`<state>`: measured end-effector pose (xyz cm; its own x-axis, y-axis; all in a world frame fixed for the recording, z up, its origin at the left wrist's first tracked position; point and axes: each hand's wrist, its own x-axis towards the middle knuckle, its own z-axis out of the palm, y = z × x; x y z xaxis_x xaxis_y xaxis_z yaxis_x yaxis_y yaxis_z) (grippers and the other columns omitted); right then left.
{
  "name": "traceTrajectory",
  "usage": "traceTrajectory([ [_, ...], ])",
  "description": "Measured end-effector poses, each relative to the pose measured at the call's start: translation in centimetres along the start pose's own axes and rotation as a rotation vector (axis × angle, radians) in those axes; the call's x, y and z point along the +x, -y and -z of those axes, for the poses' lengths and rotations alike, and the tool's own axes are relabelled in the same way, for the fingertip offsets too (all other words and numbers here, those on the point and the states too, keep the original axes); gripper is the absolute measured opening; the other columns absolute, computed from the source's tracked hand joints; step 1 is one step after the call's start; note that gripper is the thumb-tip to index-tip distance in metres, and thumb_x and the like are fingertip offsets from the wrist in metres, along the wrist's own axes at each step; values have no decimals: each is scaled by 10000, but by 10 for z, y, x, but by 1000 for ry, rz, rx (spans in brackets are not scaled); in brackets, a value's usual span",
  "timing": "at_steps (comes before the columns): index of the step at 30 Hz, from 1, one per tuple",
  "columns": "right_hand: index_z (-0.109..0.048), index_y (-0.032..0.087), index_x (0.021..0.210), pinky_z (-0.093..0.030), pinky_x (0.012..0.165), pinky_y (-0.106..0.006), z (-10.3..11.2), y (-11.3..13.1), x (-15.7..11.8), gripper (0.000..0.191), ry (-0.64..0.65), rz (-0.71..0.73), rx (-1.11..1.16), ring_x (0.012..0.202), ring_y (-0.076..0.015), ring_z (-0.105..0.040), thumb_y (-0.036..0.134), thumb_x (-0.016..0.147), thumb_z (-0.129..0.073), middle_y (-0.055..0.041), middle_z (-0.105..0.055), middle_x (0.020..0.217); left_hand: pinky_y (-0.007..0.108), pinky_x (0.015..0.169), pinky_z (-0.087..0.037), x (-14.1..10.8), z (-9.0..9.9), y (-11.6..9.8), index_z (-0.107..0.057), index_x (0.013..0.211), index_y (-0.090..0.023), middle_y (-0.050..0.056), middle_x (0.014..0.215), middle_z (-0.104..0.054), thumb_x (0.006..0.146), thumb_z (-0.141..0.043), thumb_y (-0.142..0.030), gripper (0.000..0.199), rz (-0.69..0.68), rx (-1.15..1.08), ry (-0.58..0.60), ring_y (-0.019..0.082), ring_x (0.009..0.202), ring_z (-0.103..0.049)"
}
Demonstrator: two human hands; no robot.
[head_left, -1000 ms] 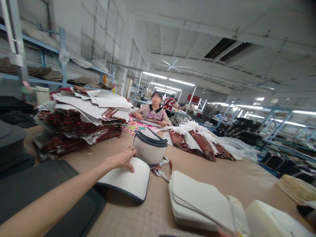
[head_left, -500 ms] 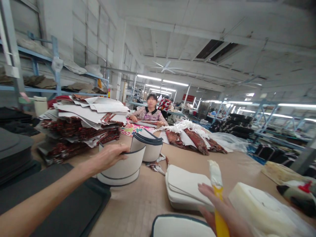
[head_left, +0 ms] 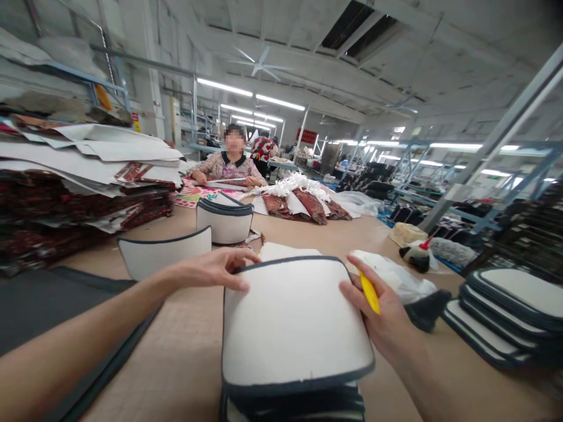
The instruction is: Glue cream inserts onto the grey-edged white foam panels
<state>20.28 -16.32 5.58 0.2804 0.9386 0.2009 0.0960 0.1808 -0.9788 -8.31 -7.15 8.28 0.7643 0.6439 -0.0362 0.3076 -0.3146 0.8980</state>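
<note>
A white panel with dark edging is tilted toward me over a stack of similar panels. My left hand pinches its upper left edge between thumb and fingers. At its upper right edge, the fingers of my right hand press against the panel. That hand also holds a brush by its yellow handle; the bristles are out of sight. Left of my left hand, a curved white panel stands on edge on the table. More curved panels stand nested behind it.
Printed fabric and white sheets are piled high at left. Dark sheets lie below them. Edged panels are stacked at right, near a bottle with a red tip. A co-worker sits across the brown table.
My left hand has let go of the curved panel, which now stands at left, and has come right to the edged panel. My right hand has brought the brush to that panel's side. The view has shifted right.
</note>
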Motion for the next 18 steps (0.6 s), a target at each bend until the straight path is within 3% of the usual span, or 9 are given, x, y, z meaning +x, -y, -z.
traceTrajectory([
  [3,-491,209,1164,-519,755,-307,17,-42,3,641,-12,-153,35,904,-208,-617,399,609,-749,-56,-633,1010,212,557,-330,7,-25,46,-498,1152,-175,-32,717,-493,666,-672,-444,582,97,-115,-75,136,666,-466],
  [5,-509,196,1103,-500,801,-337,21,-68,7,593,-41,-139,-57,934,-217,-602,415,602,-738,-77,-615,1048,224,589,-360,10,-42,65,-473,1174,-173,-25,746,-502,678,-651,-416,579,147,-128,-140,145,700,-487],
  [10,-564,162,971,-478,822,-396,25,-112,7,504,-73,-45,-294,926,-261,-594,453,581,-696,-111,-620,959,350,831,-411,13,-68,81,-477,1154,-151,72,1011,-556,668,-603,-324,531,198,3,-251,233,965,-510],
  [14,-607,175,963,-463,813,-444,27,-118,0,441,-100,44,-548,877,-284,-600,455,627,-663,-102,-634,920,454,996,-288,15,-71,74,-513,1117,-190,86,1204,-516,706,-529,-212,412,158,216,-334,278,1146,-423],
  [18,-551,224,1109,-445,872,-402,28,-92,5,359,-124,289,-654,1001,-249,-582,420,822,-461,-93,-624,1067,355,996,-348,45,-59,67,-502,1131,-214,63,1261,-505,829,-388,-162,328,32,539,-363,201,1168,-451],
])
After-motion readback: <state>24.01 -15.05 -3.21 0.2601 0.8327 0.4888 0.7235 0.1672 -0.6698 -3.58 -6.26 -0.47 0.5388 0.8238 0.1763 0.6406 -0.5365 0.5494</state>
